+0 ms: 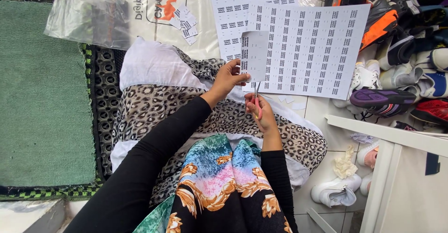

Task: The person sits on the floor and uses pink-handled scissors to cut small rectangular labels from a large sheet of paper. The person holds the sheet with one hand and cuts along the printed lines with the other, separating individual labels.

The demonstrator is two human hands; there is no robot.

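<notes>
while the left hand [229,78] pinches the lower edge of a small paper strip [254,55] and holds it upright over the lap, the right hand [259,112] is closed around pink scissors [256,101], their blades pointing up at the strip's bottom edge. just behind the strip lies a big label sheet [310,51] on the tiled floor [322,167], a second sheet [242,9] beyond it. cut labels [186,23] sit on a plastic bag [116,13]. shoes [401,51] pile up at right, a green mat [42,93] at left.
</notes>
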